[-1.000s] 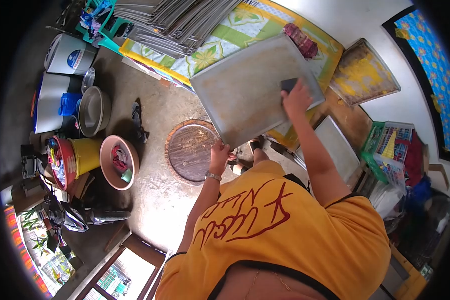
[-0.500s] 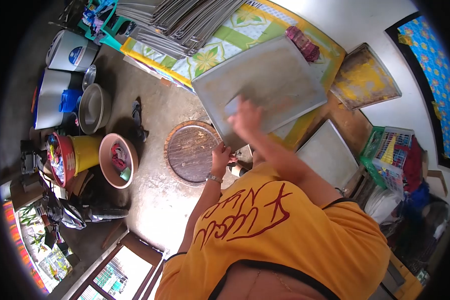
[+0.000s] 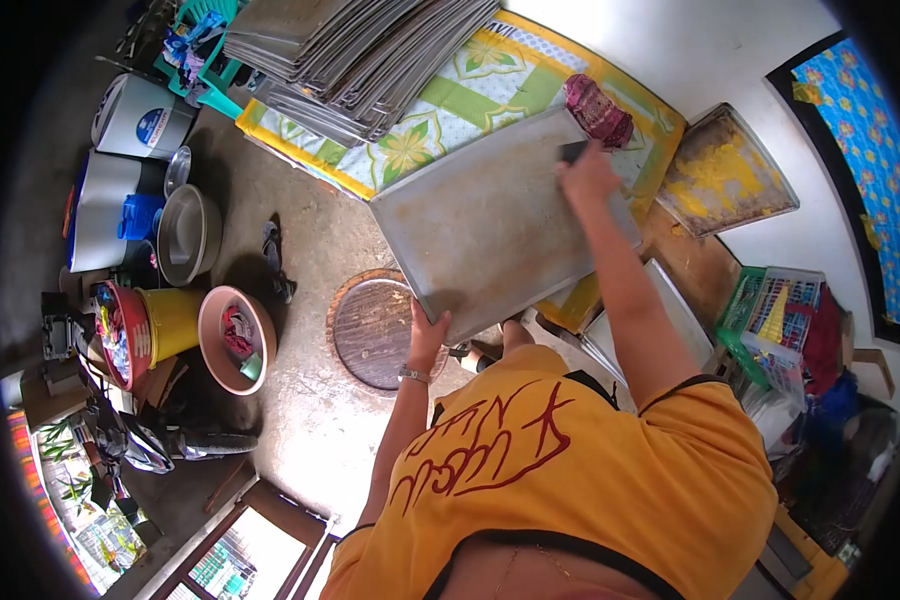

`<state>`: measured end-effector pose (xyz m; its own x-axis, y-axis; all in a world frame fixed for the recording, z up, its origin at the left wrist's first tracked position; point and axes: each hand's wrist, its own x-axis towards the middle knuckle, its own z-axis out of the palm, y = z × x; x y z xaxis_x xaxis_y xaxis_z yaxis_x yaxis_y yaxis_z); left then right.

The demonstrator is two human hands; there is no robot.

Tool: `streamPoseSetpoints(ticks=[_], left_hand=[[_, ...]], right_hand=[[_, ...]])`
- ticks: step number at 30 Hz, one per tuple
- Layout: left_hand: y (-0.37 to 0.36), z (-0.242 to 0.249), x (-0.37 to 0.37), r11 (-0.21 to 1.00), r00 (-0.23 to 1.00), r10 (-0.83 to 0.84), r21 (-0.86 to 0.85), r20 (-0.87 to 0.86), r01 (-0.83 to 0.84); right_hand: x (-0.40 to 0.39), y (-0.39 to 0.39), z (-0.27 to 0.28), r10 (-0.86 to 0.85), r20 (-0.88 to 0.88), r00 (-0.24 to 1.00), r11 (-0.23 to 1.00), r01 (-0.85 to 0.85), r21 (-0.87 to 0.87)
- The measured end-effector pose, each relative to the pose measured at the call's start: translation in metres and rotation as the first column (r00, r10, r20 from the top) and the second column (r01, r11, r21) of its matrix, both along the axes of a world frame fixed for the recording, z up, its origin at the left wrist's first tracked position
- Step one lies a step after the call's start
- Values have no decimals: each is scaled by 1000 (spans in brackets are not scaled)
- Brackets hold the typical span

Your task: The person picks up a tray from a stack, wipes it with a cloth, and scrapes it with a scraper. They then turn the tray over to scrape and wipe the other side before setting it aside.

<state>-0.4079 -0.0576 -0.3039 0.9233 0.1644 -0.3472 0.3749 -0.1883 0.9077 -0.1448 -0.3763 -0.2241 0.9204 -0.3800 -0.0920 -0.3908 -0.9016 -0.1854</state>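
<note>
Overlapping a patterned tablecloth [image 3: 406, 148] near the white wall [image 3: 730, 60], a tray [image 3: 485, 215].

Right hand [image 3: 588, 180], blurred, its fingers hiding part of a dark block [image 3: 573, 152] whose full shape and material cannot be told; left hand [image 3: 429, 335], fingers partly hidden at the rim of a flat tray [image 3: 500, 220]. Stack of trays [image 3: 360, 65], cut off by the top edge, count uncertain; green chair [image 3: 217, 85], likewise cut off. Round wooden board [image 3: 370, 330], partly covered along one side; pale trays [image 3: 660, 320], partly behind the right forearm; small contents of a red tub [image 3: 135, 335], too small to identify.
</note>
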Motion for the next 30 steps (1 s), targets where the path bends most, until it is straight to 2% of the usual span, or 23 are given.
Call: streamPoseSetpoints(ticks=[1, 3, 6, 8, 11, 12, 14, 17, 18, 19, 21, 24, 27, 30], left_hand=[[0, -1, 4, 1000, 998, -5, -4, -59, 5], [-1, 4, 5, 999, 995, -25, -48, -92, 20], [-5, 11, -2, 998, 991, -23, -59, -133, 15], [-14, 15, -5, 995, 992, -10, -99, -127, -3], [-22, -2, -12, 997, 982, 13, -75, -188, -27], [-22, -5, -12, 999, 981, 2, -42, -192, -11], [-23, -4, -12, 1000, 985, 0, 16, -175, 3], [-26, 7, -12, 993, 988, -16, 113, -152, 34], [-26, 11, -11, 988, 989, -21, 147, -143, 42], [-24, 12, -8, 994, 988, -26, 106, -152, 42], [-23, 13, -10, 999, 984, -25, 22, -174, 29], [-21, -10, -15, 999, 990, -26, 33, -136, 31], [-23, 8, -9, 999, 977, -25, 18, -210, 30], [-25, 32, -4, 999, 968, -25, -42, -248, 15]], right_hand=[[-5, 31, -1, 182, -72, 981, 983, -181, 12], [-42, 82, -25, 490, 93, 867, 869, -478, -127], [-10, 44, -21, 284, 203, 937, 955, -257, -151], [32, -6, -2, -81, 99, 992, 996, 85, -31], [55, -14, -6, -104, 94, 990, 983, 117, -144], [52, 12, 8, -82, 10, 997, 995, 83, -56], [37, 66, -21, 264, -6, 965, 952, -262, -158], [20, 87, -32, 483, 56, 874, 869, -471, -154], [31, 62, -18, 375, 65, 925, 927, -372, -56], [50, 23, -3, 266, 65, 962, 962, -269, 43], [77, -25, -4, -129, 14, 992, 982, 130, -138], [102, -32, -15, -81, -14, 997, 971, 75, -225], [95, 17, -5, 35, -114, 993, 977, -58, -205], [100, -15, -10, -13, -82, 997, 986, -1, -166]])
